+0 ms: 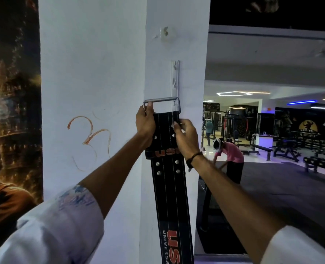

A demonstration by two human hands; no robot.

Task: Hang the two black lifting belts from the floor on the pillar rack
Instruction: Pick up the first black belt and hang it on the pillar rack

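Note:
A black lifting belt with red lettering and metal rivets hangs down against the white pillar. Its steel buckle is raised at the foot of the white hook rack screwed to the pillar's right face. My left hand grips the belt's top left corner and the buckle's left side. My right hand pinches the belt's right edge by the buckle prong. Whether the buckle rests on a hook is hidden. Only one belt is in view.
A dark poster covers the wall to the left. A reddish scribble marks the pillar. To the right lies the gym floor with benches, machines, and a person in a pink shirt bending over.

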